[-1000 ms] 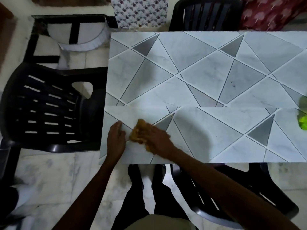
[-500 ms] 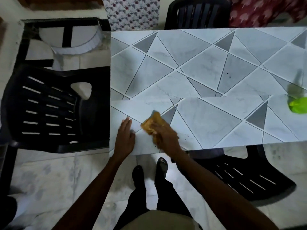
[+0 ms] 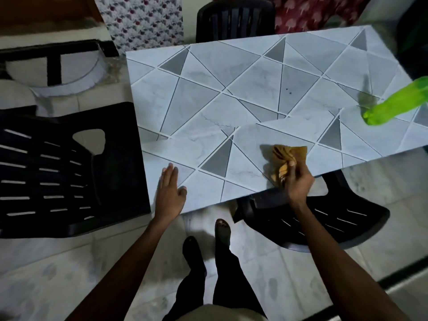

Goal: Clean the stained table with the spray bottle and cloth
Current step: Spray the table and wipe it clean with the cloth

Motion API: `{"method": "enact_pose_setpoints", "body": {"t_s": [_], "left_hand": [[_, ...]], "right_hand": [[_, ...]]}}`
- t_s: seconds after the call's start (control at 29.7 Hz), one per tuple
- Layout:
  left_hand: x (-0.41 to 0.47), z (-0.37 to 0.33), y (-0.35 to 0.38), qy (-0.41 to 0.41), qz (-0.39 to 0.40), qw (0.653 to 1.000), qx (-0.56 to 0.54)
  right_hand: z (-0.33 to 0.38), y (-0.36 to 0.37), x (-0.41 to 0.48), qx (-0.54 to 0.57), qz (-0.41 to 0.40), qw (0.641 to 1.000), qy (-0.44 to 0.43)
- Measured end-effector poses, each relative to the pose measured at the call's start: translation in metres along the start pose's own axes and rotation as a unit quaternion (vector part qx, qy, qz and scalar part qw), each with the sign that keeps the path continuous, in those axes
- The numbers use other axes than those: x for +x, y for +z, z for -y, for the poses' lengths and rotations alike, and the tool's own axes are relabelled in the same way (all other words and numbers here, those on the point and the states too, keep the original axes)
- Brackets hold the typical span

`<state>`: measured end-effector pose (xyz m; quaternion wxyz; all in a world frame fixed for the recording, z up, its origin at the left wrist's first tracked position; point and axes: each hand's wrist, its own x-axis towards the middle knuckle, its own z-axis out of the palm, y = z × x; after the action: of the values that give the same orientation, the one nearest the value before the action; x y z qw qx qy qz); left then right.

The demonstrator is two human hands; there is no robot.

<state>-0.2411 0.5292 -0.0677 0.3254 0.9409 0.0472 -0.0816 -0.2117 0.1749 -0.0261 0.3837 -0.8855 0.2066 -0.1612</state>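
Observation:
The table (image 3: 231,72) has a white and grey triangle-patterned top. My right hand (image 3: 297,184) grips a crumpled orange cloth (image 3: 286,156) pressed on the top near the front edge. My left hand (image 3: 170,191) lies flat with fingers apart on the front left part of the top, holding nothing. A bright green spray bottle (image 3: 393,103) stands at the right side of the table, blurred. A few small dark specks (image 3: 288,89) mark the middle of the top.
A black plastic chair (image 3: 58,167) stands at the table's left end. Another black chair (image 3: 324,218) sits under the front edge by my right arm, and a third (image 3: 234,19) at the far side. My legs and feet (image 3: 208,251) stand on pale floor tiles.
My right hand has slid the cloth to the right along the front part of the table. The left hand stays flat near the front left corner. The view has tilted and shifted.

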Motion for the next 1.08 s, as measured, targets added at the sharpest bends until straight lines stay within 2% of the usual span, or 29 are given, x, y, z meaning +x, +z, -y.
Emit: {"method": "enact_pose_setpoints", "body": {"t_s": [0.07,0.13,0.17,0.2,0.24,0.27,0.3,0.34,0.4,0.47,0.54,0.61,0.67,0.74,0.78,0.81,0.84,0.88,0.94,0.98,1.01,1.04,1.08], "left_hand": [[0.001,0.004,-0.002,0.007,0.004,1.000,0.008],[0.002,0.009,-0.002,0.015,0.008,1.000,0.011],[0.002,0.011,-0.002,0.019,0.011,1.000,0.008],[0.002,0.011,-0.004,0.020,0.013,1.000,0.006],[0.001,0.012,-0.004,0.019,0.013,1.000,0.005],[0.001,0.013,-0.004,0.015,0.014,1.000,0.003],[0.000,0.013,-0.003,0.015,0.016,1.000,0.003],[0.000,0.014,-0.004,0.016,0.015,1.000,0.004],[0.001,0.012,-0.004,0.015,0.017,1.000,-0.003],[0.001,0.011,-0.007,0.014,0.019,1.000,-0.021],[0.001,0.013,-0.010,0.016,0.021,0.999,-0.026],[0.001,0.015,-0.011,0.023,0.019,0.999,-0.019],[-0.002,0.015,-0.010,0.032,0.014,0.999,-0.010],[-0.005,0.016,-0.008,0.034,0.009,0.999,-0.010],[-0.007,0.016,-0.008,0.031,0.008,0.999,-0.015],[-0.007,0.016,-0.006,0.025,0.009,0.999,-0.025],[-0.006,0.015,-0.006,0.019,0.008,0.999,-0.038],[-0.005,0.014,-0.006,0.011,0.008,0.998,-0.056],[-0.002,0.012,-0.010,-0.014,0.005,0.995,-0.097],[-0.001,0.011,-0.013,-0.025,0.002,0.993,-0.114],[-0.001,0.011,-0.017,-0.032,0.000,0.991,-0.127],[0.000,0.013,-0.020,-0.038,0.002,0.990,-0.137],[-0.001,0.015,-0.025,-0.043,0.004,0.988,-0.147]], "right_hand": [[-0.002,0.004,0.021,0.016,-0.040,0.996,0.074],[-0.005,0.008,0.029,-0.021,0.004,0.996,0.084],[-0.001,0.013,0.024,-0.066,0.046,0.995,0.051],[0.009,0.022,0.016,-0.110,0.084,0.990,-0.025],[0.023,0.031,0.002,-0.065,0.079,0.992,-0.070],[0.039,0.036,-0.016,0.035,0.089,0.994,-0.044],[0.049,0.048,-0.040,0.096,0.134,0.986,-0.030],[0.061,0.062,-0.063,0.100,0.169,0.978,-0.065],[0.074,0.077,-0.117,0.059,0.245,0.945,-0.207],[0.062,0.083,-0.150,0.064,0.319,0.905,-0.274],[0.049,0.077,-0.145,0.046,0.329,0.885,-0.327],[0.041,0.060,-0.123,0.021,0.314,0.897,-0.309],[0.031,0.039,-0.090,-0.018,0.252,0.927,-0.277],[0.029,0.022,-0.056,-0.003,0.189,0.963,-0.191],[0.029,0.022,-0.042,0.026,0.151,0.981,-0.122],[0.021,0.027,-0.032,0.013,0.119,0.988,-0.099],[0.013,0.038,-0.034,-0.010,0.122,0.987,-0.106],[0.014,0.055,-0.040,-0.027,0.153,0.985,-0.077],[0.018,0.094,-0.065,-0.037,0.148,0.987,-0.042],[0.033,0.109,-0.091,-0.026,0.171,0.981,-0.084],[0.050,0.116,-0.121,-0.069,0.232,0.953,-0.182],[0.068,0.119,-0.144,-0.118,0.298,0.906,-0.276],[0.084,0.118,-0.161,-0.103,0.321,0.892,-0.300]]}}
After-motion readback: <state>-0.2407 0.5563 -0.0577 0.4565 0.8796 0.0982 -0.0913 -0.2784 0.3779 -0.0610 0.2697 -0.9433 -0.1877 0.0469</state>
